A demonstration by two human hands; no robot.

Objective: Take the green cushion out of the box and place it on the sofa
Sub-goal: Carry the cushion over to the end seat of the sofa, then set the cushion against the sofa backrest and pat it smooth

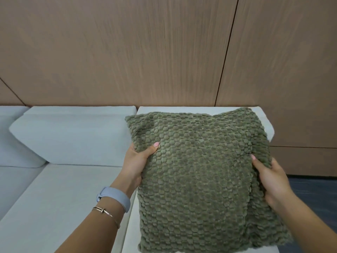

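1. Green cushion point(200, 179): square, knobbly plush cover, held face-on to the camera over the right-hand end of the sofa point(69, 194). Its top edge overlaps the pale back cushion point(175, 109) behind it; its lower edge is over the seat. Whether the lower edge already touches the seat cannot be told, since the cushion itself hides that line.
2. Left hand point(136, 161): closed on the cushion's left edge about mid-height, thumb on the front face, fingers hidden behind. Right hand point(273, 181): closed on the right edge slightly lower, thumb forward, bunching the fabric into a vertical fold. Judgement: an opposed two-edge grip keeps a soft, floppy item flat and square, so it can be steered against the backrest without sagging.
3. Tilt: the top leans away, toward the backrest. Judgement: this matches setting it to lean upright on the sofa, not flat on the seat.
4. Left forearm carries a pale watch band point(116, 197) and a thin bracelet point(105, 211); both are clear of the cushion.
5. Sofa: light grey, a second back cushion point(69, 136) to the left, seat bare there.
6. Surroundings: wood-panelled wall point(127, 52) behind, dark floor point(313, 194) at right. No box in view.
7. Status (judgement): removal done; final placement in progress, release not yet made.
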